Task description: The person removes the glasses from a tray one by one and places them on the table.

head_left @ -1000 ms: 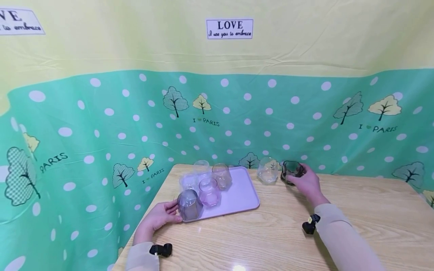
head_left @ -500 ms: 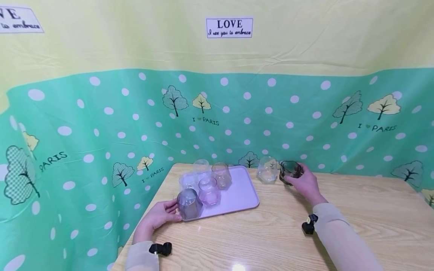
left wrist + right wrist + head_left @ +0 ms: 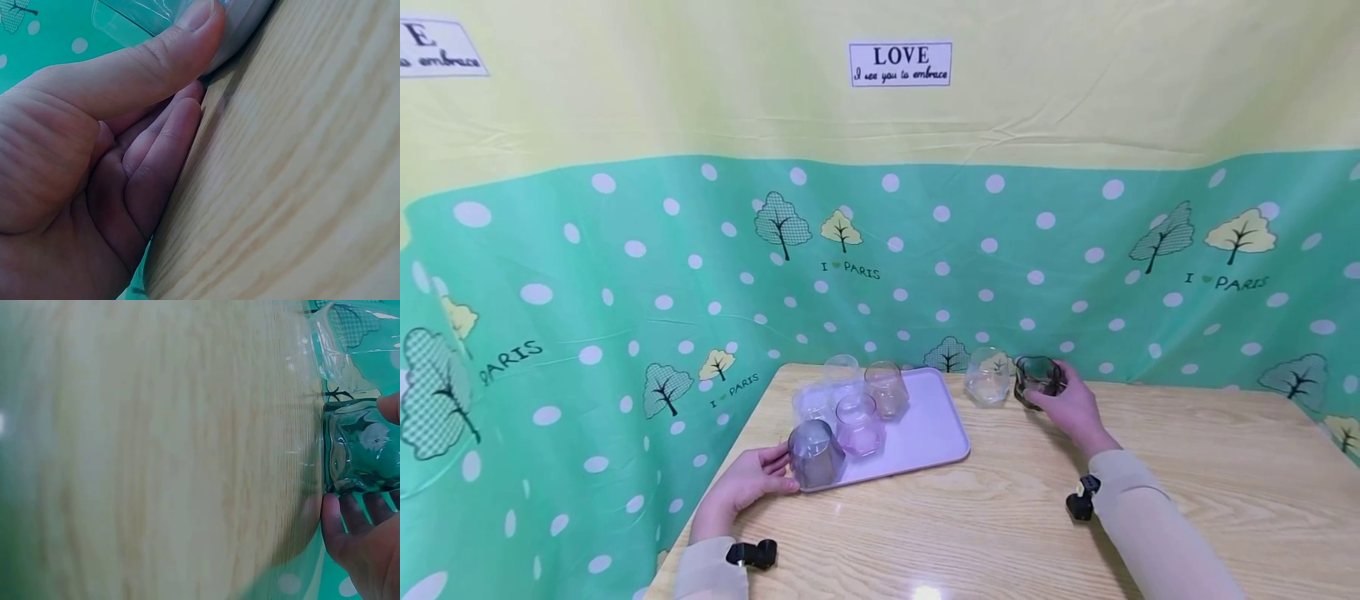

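In the head view, my right hand holds a dark-tinted glass at the back of the table, thumb in front and fingers round the side. The right wrist view shows that glass standing on its base beside a clear glass. At the left, my left hand grips the near-left corner of a pale lilac tray, right beside an overturned-looking grey glass. Its thumb lies against the rim in the left wrist view; some fingers are partly hidden. A pink glass and an amber-tinted glass stand on the tray.
Clear glasses also stand on the tray's left side. Wooden table surface extends in front and to the right. A green and yellow patterned curtain hangs directly behind and to the left of the table.
The head view has shifted slightly. My right hand and the dark glass have edged a little left, closer to the clear glass. My left hand stays at the tray corner.
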`<state>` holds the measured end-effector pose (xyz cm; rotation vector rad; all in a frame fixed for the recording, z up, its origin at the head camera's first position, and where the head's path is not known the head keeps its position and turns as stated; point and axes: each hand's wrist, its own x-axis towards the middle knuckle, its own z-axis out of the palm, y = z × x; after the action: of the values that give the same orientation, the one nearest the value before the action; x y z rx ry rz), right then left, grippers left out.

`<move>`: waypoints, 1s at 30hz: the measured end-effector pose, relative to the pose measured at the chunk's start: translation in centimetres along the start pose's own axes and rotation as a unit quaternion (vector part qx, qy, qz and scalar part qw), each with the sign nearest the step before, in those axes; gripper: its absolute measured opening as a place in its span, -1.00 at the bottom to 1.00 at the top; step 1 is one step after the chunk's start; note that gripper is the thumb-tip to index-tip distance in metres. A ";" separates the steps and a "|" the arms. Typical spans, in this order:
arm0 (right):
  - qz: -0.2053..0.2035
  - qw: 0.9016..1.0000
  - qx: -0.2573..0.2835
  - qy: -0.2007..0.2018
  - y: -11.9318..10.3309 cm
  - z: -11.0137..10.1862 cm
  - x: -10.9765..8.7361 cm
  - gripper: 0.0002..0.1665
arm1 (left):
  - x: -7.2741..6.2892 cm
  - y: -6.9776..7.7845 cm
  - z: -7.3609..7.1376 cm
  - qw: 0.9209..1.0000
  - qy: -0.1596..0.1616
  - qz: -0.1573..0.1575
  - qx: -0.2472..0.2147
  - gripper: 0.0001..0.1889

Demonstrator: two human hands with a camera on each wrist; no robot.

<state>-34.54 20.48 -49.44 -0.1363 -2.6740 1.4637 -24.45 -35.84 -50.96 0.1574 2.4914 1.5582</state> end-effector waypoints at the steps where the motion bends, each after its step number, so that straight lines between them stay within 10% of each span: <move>1: 0.000 1.000 -0.001 0.000 0.0 0.0 0.0 0.21 | 0.0 0.0 0.0 1.000 -0.001 0.001 -0.003 -0.06; 30: 0.031 0.999 0.039 -0.021 0.0 -0.6 -1.7 0.42 | 0.1 -0.5 0.0 1.000 -0.013 0.011 -0.025 -0.06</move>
<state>-32.78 20.76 -49.20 -0.1863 -2.6634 1.6034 -24.58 -36.03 -51.42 0.1974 2.4373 1.6155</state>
